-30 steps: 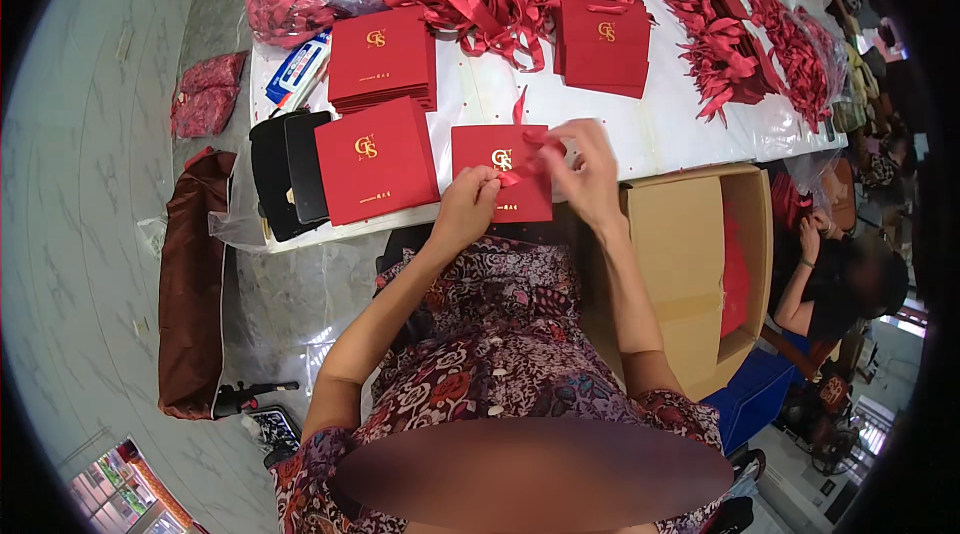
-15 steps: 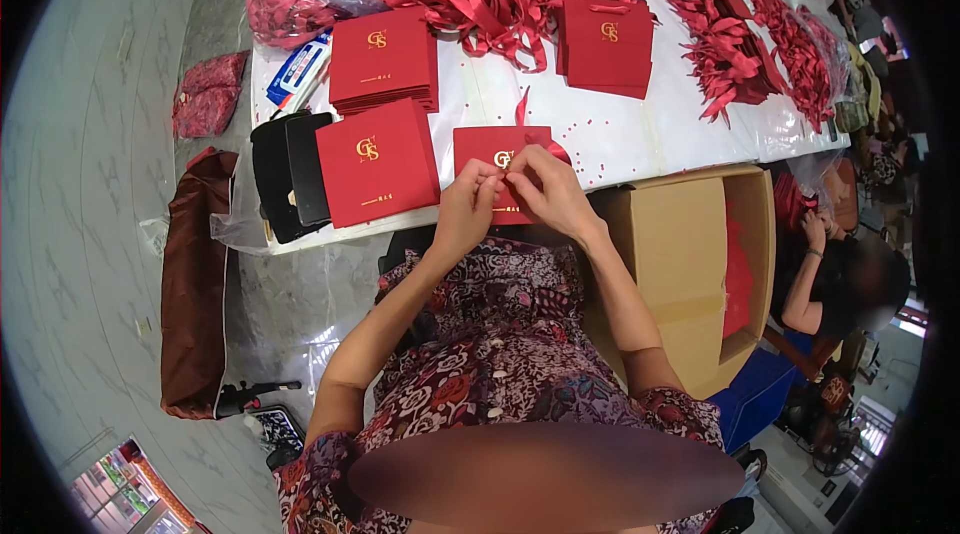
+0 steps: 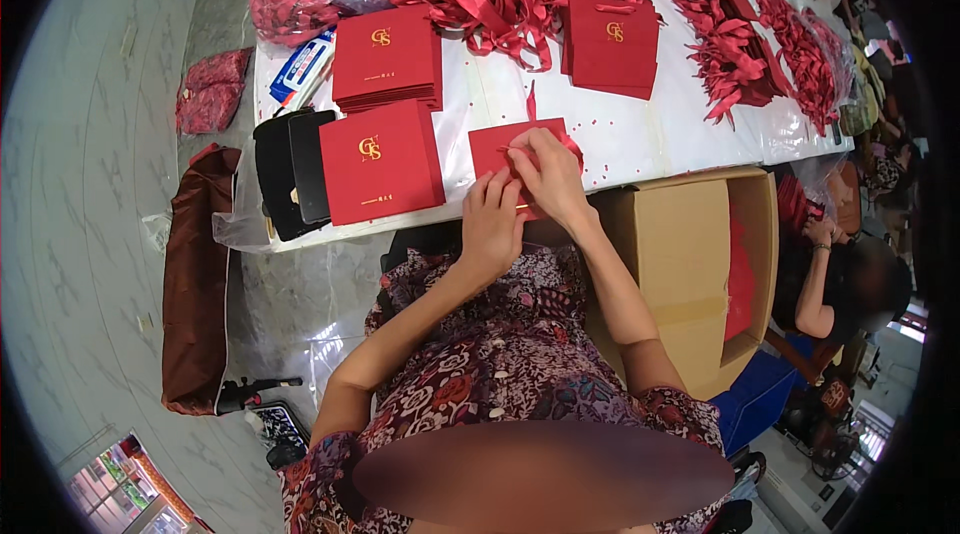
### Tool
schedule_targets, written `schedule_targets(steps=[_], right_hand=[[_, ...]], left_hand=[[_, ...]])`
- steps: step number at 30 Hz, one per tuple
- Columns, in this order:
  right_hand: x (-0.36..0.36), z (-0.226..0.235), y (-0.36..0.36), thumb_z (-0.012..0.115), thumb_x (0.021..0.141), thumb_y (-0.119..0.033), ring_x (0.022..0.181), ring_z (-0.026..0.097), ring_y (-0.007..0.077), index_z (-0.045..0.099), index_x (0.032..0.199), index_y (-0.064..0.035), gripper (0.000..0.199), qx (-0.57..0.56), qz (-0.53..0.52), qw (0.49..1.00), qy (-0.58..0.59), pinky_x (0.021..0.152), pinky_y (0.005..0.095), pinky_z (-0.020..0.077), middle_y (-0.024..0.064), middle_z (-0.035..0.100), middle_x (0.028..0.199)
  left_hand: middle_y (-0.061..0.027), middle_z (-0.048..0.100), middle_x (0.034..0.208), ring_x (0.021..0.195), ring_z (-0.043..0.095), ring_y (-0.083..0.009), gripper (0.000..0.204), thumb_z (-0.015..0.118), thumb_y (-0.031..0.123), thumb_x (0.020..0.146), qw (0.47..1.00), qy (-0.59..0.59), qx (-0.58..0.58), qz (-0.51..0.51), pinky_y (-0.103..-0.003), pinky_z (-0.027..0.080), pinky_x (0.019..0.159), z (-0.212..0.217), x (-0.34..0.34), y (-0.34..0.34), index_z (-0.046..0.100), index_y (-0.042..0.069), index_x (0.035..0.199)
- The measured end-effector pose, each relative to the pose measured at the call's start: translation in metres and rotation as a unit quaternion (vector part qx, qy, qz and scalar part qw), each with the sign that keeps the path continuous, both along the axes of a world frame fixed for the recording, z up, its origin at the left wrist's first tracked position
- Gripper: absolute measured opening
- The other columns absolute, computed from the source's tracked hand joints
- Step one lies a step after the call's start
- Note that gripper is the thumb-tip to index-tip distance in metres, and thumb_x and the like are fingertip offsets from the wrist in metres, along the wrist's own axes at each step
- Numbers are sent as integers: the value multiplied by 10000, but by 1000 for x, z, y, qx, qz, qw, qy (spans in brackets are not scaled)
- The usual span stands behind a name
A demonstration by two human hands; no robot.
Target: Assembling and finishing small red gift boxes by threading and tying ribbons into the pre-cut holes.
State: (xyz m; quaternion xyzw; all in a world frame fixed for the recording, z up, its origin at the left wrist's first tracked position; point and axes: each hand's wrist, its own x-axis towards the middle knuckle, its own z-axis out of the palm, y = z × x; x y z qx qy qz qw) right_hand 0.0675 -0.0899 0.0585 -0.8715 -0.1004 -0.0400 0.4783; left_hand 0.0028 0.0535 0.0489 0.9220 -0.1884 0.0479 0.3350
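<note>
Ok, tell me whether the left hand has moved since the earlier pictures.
Yes: the left hand has moved to the right, toward the cardboard box beside the table.

The flat, square paper bag (image 3: 484,144) at the near table edge is deep red, as is the thin satin ribbon (image 3: 531,104) above it. The square paper-bag stack (image 3: 380,169) to its left shows the same red, stamped with gold. The white sheet-covered table (image 3: 640,142) is speckled red. The short-sleeved cloth shirt (image 3: 480,334) mixes purple, red, white and black florals; the cardboard box (image 3: 680,254) is tan.
</note>
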Motion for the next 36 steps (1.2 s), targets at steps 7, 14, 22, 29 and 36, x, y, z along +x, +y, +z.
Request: schedule_targets(steps=[7,14,22,29,36], right_hand=[[7,-11,-2,669,874,-123,772,650,319,607,911,-24,122,-50,-43,998,-23,661,425,507,137,634,861],[12,-20,11,695,832,-123,749,655,339,612,870,-17,140,-57,-62,996,-15,646,441,509,152,648,831],[7,-4,12,700,788,-134,732,647,379,611,796,3,163,-92,-69,993,41,650,466,506,198,645,767],[1,-10,19,696,785,-120,714,639,383,590,814,3,166,-68,-88,994,-1,638,466,507,203,648,787],[3,6,14,701,784,-112,720,633,392,578,803,4,170,-102,-58,992,36,630,478,499,197,640,784]], left_hand=[[-262,474,1269,1132,462,-427,492,631,48,829,996,-31,-4,80,-480,397,985,2,50,7,490,-55,1288],[-229,512,1168,1095,484,-408,469,699,55,789,994,42,13,99,-465,440,930,-6,69,11,554,17,1233],[-181,557,1034,923,566,-380,263,677,47,802,996,-1,-31,83,-456,494,752,-2,73,12,571,37,1043],[-165,615,890,840,580,-381,185,613,51,846,993,56,-25,97,-474,478,709,1,74,12,555,38,1021],[-159,659,864,805,582,-377,145,590,35,847,992,28,-87,82,-475,479,692,2,68,12,592,31,992]])
